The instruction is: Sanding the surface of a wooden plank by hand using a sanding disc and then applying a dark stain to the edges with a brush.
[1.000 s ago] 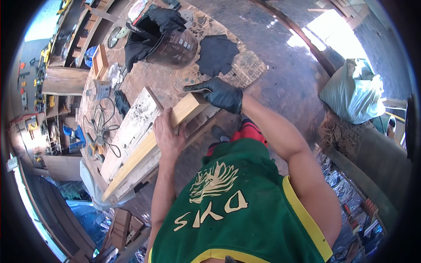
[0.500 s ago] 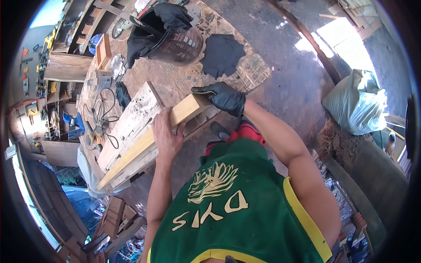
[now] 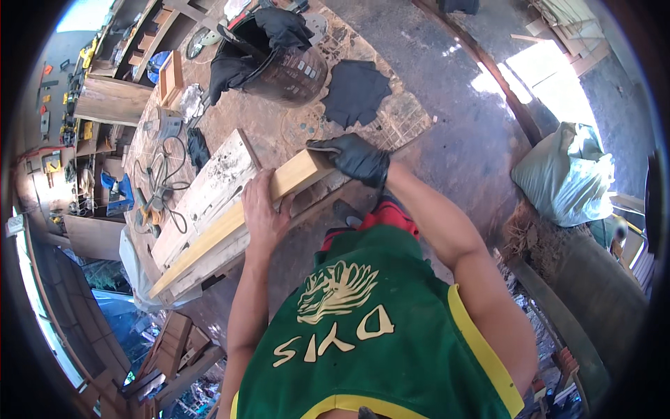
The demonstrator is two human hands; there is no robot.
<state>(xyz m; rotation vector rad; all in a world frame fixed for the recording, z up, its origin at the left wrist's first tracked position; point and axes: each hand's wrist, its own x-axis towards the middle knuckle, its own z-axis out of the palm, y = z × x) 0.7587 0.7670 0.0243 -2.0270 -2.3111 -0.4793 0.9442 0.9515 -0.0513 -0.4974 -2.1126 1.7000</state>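
A long pale yellow timber [image 3: 230,223] lies diagonally on weathered whitish boards [image 3: 209,195] along the worktable's [image 3: 272,115] near edge. My left hand [image 3: 265,213], bare, grips the timber midway along, fingers over its far side and thumb on the near side. At the timber's upper right end, my right hand [image 3: 352,157] in a black glove is closed over the end, forefinger reaching along the end's top edge; whether something thin is under that finger, I cannot tell. Beyond it sit a flattened dark cloth [image 3: 356,94] and a bucket [image 3: 283,80] draped with black fabric.
A coiled cord [image 3: 167,181] and black gloves [image 3: 197,148] lie left on the table. Shelves with tools [image 3: 91,133] stand along the left. A large white sack [image 3: 562,174] sits at right, with what looks like part of a person [image 3: 614,237] behind it. Scrap wood [image 3: 181,342] lies lower left.
Both hands have stayed on the timber with only slight shifts. The view has shifted a little, so the sack appears lower and the timber's far end slightly further left.
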